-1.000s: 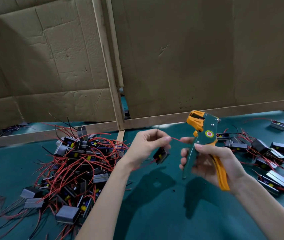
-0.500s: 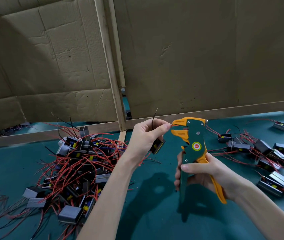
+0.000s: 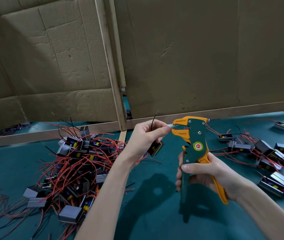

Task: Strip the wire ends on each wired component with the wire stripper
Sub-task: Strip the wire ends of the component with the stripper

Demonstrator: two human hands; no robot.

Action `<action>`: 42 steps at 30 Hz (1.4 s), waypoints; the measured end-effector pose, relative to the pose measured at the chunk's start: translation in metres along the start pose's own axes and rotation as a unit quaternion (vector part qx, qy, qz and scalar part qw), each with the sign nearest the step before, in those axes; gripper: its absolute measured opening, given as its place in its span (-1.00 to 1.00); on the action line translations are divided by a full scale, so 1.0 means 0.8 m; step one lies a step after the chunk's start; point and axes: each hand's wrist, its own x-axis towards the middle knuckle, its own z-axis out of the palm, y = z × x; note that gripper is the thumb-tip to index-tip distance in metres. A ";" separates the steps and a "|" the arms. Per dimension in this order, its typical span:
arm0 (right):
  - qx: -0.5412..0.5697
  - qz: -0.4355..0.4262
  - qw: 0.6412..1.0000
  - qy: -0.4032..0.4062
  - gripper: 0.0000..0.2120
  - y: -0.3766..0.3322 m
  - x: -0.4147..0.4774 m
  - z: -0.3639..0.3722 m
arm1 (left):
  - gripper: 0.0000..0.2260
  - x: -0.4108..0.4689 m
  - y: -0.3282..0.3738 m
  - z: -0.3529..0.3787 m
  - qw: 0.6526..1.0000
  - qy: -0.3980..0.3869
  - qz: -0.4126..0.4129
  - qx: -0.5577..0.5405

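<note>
Fingers [image 3: 163, 129] of my left hand [image 3: 143, 139] pinch a red wire [image 3: 174, 129] near its end; the component [image 3: 156, 148] hangs below my palm, above the table [image 3: 155, 219], its black wire [image 3: 153, 121] sticking up. My right hand [image 3: 207, 174] curls round the stripper [image 3: 196, 135] handles, its jaws apart with the red tip between them. I judge this the feeding step; next calls for seating the tip squarely, then squeezing. How deep the tip sits I cannot tell, and the pile [image 3: 79, 161] at left hides its wire ends.
</note>
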 end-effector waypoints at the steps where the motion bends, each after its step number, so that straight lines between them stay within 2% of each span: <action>1: -0.001 0.002 1.000 0.001 -0.86 0.000 0.000 0.000 | -0.90 0.000 0.000 0.000 1.000 -0.001 -0.001 -0.002; 7: -0.035 0.015 0.999 0.020 -0.76 -0.003 -0.002 0.002 | -0.94 0.001 0.001 -0.004 1.000 -0.008 0.005 -0.003; 14: -0.043 0.010 0.991 0.123 -0.75 0.009 -0.001 0.033 | -0.92 0.001 0.005 -0.010 1.000 -0.008 -0.011 -0.015; 17: -0.034 0.002 0.982 0.185 -0.73 0.024 0.005 0.039 | -0.88 0.002 0.001 -0.006 0.999 0.011 -0.033 0.035; 20: 0.021 -0.001 0.992 0.126 -0.83 0.021 0.006 0.035 | -0.86 0.001 0.002 -0.004 0.995 0.041 -0.041 0.079; 23: 0.048 -0.008 0.995 0.092 -0.89 0.020 0.011 0.025 | -0.86 0.003 0.014 -0.013 0.977 0.131 0.003 0.167; 26: 0.045 -0.012 0.993 0.108 -0.85 0.020 0.014 0.015 | -0.88 0.001 0.031 -0.036 0.930 0.287 0.057 0.222; 29: 0.053 -0.023 0.989 0.135 -0.79 0.014 0.015 0.005 | -0.90 -0.004 0.042 -0.075 0.886 0.439 0.084 0.123; 31: 0.067 -0.033 0.986 0.151 -0.77 0.010 0.015 -0.001 | -0.92 -0.009 0.044 -0.098 0.860 0.503 0.083 0.027; 32: 0.077 -0.036 0.984 0.159 -0.77 0.008 0.015 -0.004 | -0.87 -0.011 0.044 -0.105 0.849 0.523 0.067 0.016; 34: 0.095 -0.035 0.980 0.173 -0.74 0.006 0.016 -0.010 | -0.61 -0.013 0.039 -0.113 0.833 0.549 0.007 0.060; 36: 0.101 -0.029 0.976 0.192 -0.75 0.007 0.017 -0.015 | -0.34 -0.010 0.038 -0.105 0.835 0.540 -0.015 0.103; 37: 0.098 -0.023 0.973 0.207 -0.78 0.008 0.018 -0.017 | -0.30 -0.008 0.038 -0.095 0.835 0.534 -0.002 0.131; 39: 0.093 -0.007 0.964 0.248 -0.76 0.014 0.020 -0.021 | -0.38 -0.002 0.035 -0.064 0.841 0.491 0.024 0.228; 40: 0.087 0.000 0.960 0.267 -0.71 0.016 0.020 -0.023 | -0.50 0.001 0.030 -0.043 0.867 0.426 0.022 0.258; 41: 0.071 0.009 0.957 0.282 -0.65 0.017 0.022 -0.024 | -0.62 0.002 0.022 -0.018 0.908 0.331 -0.009 0.257; 42: 0.034 0.021 0.954 0.296 -0.58 0.019 0.023 -0.025 | -0.70 -0.003 0.013 0.010 0.949 0.214 -0.068 0.220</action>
